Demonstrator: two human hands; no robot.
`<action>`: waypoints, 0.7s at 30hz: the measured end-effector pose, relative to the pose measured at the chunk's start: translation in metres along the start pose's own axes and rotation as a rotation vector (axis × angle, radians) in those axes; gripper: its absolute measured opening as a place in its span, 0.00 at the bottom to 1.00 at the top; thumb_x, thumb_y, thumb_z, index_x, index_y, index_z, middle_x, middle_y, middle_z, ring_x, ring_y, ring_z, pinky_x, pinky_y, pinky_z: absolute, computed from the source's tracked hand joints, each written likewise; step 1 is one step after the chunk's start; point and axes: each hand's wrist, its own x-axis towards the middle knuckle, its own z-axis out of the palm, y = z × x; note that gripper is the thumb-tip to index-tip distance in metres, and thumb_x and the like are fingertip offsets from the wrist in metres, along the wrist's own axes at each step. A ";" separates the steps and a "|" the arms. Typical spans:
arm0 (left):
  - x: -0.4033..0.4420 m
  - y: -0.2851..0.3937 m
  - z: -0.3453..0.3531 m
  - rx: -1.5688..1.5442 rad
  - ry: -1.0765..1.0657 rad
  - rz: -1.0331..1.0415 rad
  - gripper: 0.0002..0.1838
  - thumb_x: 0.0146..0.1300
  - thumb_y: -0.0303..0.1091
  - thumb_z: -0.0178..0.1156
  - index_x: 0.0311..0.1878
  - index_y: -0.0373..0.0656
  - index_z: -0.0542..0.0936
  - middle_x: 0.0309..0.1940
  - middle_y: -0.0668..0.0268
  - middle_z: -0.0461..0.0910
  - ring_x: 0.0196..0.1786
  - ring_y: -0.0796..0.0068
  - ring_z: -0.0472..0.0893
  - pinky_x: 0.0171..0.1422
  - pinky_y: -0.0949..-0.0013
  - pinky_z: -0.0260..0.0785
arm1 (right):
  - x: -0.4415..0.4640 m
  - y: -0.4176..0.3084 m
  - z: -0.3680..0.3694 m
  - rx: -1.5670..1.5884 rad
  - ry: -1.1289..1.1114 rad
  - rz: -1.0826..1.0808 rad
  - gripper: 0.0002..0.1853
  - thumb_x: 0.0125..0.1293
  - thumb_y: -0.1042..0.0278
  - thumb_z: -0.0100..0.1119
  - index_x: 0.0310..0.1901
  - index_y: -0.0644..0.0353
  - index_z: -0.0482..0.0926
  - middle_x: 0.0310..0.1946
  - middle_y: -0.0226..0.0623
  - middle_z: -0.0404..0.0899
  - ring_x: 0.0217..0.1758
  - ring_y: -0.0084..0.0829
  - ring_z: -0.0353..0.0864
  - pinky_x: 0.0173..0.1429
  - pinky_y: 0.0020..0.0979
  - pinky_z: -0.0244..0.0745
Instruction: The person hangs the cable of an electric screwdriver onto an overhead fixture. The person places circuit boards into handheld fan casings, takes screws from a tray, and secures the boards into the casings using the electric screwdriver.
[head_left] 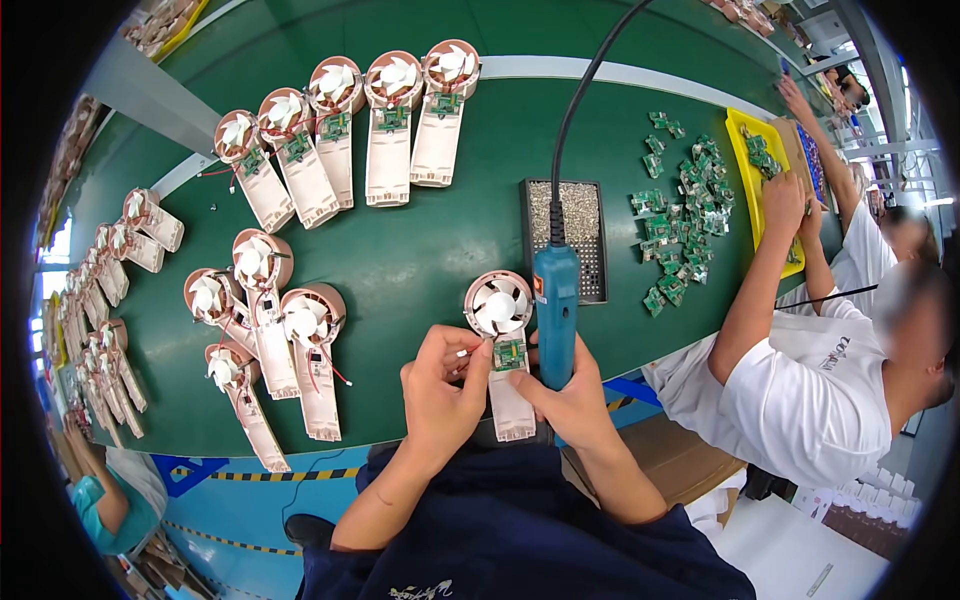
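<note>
In front of me on the green table, a pink handheld fan half-shell (513, 412) lies with its white fan wheel (500, 306) away from me. A small green circuit board (510, 354) sits in the shell just below the wheel. My left hand (440, 385) is at the board's left edge, its thumb and finger pinched on thin wires with a white connector (462, 353). My right hand (575, 400) is closed around a teal electric screwdriver (557, 310), its thumb resting on the shell below the board. The screwdriver's tip is hidden.
Behind the screwdriver stands a black tray of small screws (580, 205). Loose circuit boards (690, 220) lie to the right, near a yellow bin (742, 160) where a co-worker's hands (785, 205) reach. More fan shells (390, 130) lie at the back and left. A black cord (575, 100) hangs overhead.
</note>
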 end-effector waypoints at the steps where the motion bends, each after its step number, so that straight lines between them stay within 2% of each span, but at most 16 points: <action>1: 0.000 -0.001 0.001 0.000 -0.001 -0.003 0.06 0.65 0.22 0.63 0.39 0.34 0.75 0.32 0.62 0.85 0.34 0.84 0.82 0.33 0.79 0.73 | -0.001 0.001 -0.001 -0.007 -0.011 -0.017 0.24 0.58 0.79 0.67 0.55 0.63 0.71 0.41 0.31 0.80 0.42 0.18 0.79 0.47 0.25 0.76; 11: -0.002 -0.005 0.001 -0.019 0.025 0.068 0.06 0.65 0.21 0.64 0.38 0.34 0.75 0.28 0.63 0.84 0.33 0.85 0.82 0.33 0.80 0.73 | -0.001 0.001 -0.004 -0.044 -0.038 0.000 0.22 0.58 0.79 0.67 0.54 0.62 0.72 0.39 0.27 0.78 0.41 0.17 0.77 0.46 0.24 0.74; 20: -0.003 -0.007 0.002 -0.021 0.040 0.095 0.06 0.64 0.21 0.64 0.38 0.33 0.75 0.29 0.63 0.84 0.34 0.85 0.82 0.34 0.80 0.75 | -0.001 -0.003 -0.002 -0.022 -0.037 -0.022 0.24 0.58 0.79 0.67 0.55 0.62 0.70 0.41 0.31 0.79 0.41 0.18 0.78 0.46 0.25 0.75; 21: -0.003 -0.007 0.002 -0.008 0.050 0.101 0.06 0.64 0.20 0.64 0.37 0.33 0.75 0.29 0.63 0.84 0.34 0.85 0.82 0.34 0.80 0.74 | -0.002 -0.004 -0.004 -0.022 -0.034 0.045 0.24 0.58 0.79 0.67 0.56 0.62 0.70 0.42 0.32 0.79 0.42 0.19 0.79 0.46 0.25 0.76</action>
